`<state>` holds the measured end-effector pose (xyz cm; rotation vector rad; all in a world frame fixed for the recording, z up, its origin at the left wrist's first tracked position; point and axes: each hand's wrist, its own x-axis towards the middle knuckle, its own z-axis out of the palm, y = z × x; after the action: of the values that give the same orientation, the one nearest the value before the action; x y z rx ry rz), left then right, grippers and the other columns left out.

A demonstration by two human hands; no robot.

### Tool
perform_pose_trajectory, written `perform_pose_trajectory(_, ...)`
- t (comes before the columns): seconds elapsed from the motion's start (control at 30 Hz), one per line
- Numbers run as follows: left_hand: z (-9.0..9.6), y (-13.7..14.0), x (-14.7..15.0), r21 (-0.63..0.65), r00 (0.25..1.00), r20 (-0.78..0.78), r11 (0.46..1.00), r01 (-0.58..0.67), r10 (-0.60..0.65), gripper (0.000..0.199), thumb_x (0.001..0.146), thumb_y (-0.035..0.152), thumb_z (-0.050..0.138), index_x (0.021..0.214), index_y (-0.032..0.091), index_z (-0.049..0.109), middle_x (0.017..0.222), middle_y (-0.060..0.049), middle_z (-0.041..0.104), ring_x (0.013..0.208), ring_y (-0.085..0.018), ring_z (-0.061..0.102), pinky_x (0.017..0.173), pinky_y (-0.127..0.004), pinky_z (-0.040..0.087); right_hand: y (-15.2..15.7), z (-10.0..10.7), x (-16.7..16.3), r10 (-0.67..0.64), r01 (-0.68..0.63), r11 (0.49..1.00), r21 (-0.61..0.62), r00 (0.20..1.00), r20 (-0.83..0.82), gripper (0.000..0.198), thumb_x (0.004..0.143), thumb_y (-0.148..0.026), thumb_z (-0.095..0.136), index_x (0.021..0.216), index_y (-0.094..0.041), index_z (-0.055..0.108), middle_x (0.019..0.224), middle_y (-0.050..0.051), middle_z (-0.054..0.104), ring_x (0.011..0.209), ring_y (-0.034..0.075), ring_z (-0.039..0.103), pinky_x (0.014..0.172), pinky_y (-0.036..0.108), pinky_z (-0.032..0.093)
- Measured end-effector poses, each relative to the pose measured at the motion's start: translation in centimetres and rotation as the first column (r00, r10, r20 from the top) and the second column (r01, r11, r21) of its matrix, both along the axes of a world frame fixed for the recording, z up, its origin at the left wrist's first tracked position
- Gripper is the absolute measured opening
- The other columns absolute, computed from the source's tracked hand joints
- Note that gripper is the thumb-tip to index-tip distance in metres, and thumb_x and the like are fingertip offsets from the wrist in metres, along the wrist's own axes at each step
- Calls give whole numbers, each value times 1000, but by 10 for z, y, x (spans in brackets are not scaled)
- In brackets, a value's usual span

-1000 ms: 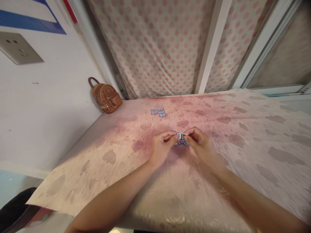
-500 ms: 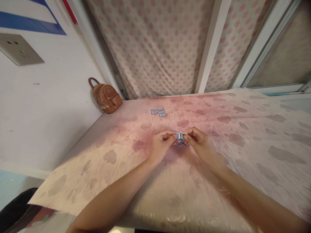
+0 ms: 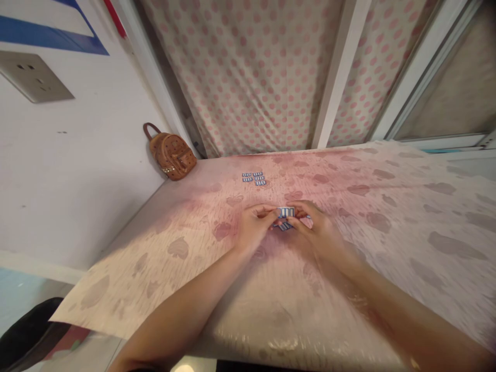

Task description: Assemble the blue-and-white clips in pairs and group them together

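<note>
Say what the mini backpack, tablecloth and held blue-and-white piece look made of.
Mini backpack: probably leather or imitation, softly shiny. Tablecloth: likely plastic or plastic-covered, showing glossy glints. Held piece: perhaps plastic, looking stiff and flat; finish unclear.

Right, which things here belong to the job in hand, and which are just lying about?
In the job:
- blue-and-white piece, held between left hand and right hand
- similar pieces just below it
- likely the matching group laid out farther back

Apparently just around:
- brown mini backpack
- wall socket
- polka-dot curtain
</note>
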<state>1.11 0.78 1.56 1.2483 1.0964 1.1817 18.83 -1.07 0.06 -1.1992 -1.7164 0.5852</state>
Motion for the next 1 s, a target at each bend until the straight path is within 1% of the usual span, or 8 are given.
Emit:
perform_pose_trajectory(0.1, 1, 13, -12, 28, 995, 6, 994, -104, 104, 13, 77, 29, 74, 80, 16, 75, 70, -4, 73, 62, -14, 68, 54, -22, 45, 13, -5, 7, -102, 103, 995, -8, 994, 29, 18, 91, -27, 52, 105, -25, 64, 101, 6, 71, 91, 23, 65, 80, 37, 49)
perform_pose_trajectory(0.17, 0, 23, -20, 43, 986, 21, 985, -167, 166, 13, 77, 28, 74, 80, 16, 74, 72, -5, 74, 63, -15, 68, 54, -21, 45, 25, -7, 11, -140, 148, 989, -31, 975, 169, 13, 89, -22, 52, 91, -24, 65, 92, 5, 71, 84, 22, 65, 75, 35, 46)
perform_pose_trajectory(0.23, -1, 30, -26, 45, 979, 40, 978, -201, 200, 13, 77, 28, 73, 80, 16, 74, 73, -5, 74, 65, -15, 69, 53, -21, 44, 38, -7, 10, -122, 159, 983, -91, 939, 321, 9, 85, -19, 56, 82, -22, 63, 85, 4, 70, 78, 21, 64, 70, 32, 44)
perform_pose_trajectory(0.33, -5, 35, -30, 40, 975, 60, 975, -217, 215, 13, 77, 27, 71, 81, 15, 74, 74, -6, 75, 66, -15, 70, 53, -20, 43, 56, -9, 1, -100, 177, 976, -128, 882, 460, 4, 83, -17, 62, 81, -21, 61, 92, 7, 69, 80, 20, 64, 69, 30, 43)
perform_pose_trajectory(0.47, -7, 36, -29, 35, 973, 67, 974, -222, 220, 12, 78, 26, 71, 81, 15, 75, 75, -7, 75, 67, -16, 71, 53, -20, 44, 71, -14, -13, -106, 232, 962, -145, 805, 584, 17, 79, -27, 72, 74, -20, 57, 89, 10, 67, 75, 21, 63, 62, 30, 39)
perform_pose_trajectory(0.77, -10, 38, -29, 13, 982, 63, 983, -182, 181, 9, 79, 22, 70, 79, 15, 74, 75, -8, 75, 68, -17, 72, 53, -21, 47, 70, -28, -9, -103, 199, 970, -142, 858, 503, 13, 81, -20, 63, 76, -23, 51, 71, 1, 64, 68, 18, 61, 61, 29, 39)
perform_pose_trajectory(0.9, -15, 38, -27, 25, 983, 49, 984, -179, 178, 8, 79, 22, 71, 79, 15, 74, 75, -7, 75, 67, -16, 72, 56, -22, 50, 70, -33, -1, -110, 173, 978, -119, 904, 414, 7, 85, -19, 60, 90, -22, 56, 83, 5, 69, 76, 19, 65, 67, 29, 42)
perform_pose_trajectory(1.0, -18, 39, -26, 24, 984, 36, 984, -176, 175, 8, 80, 22, 70, 80, 14, 74, 77, -7, 76, 67, -16, 72, 54, -21, 49, 69, -33, 1, -94, 179, 970, -163, 898, 429, 9, 85, -27, 63, 86, -21, 56, 87, 6, 69, 77, 18, 64, 66, 28, 41)
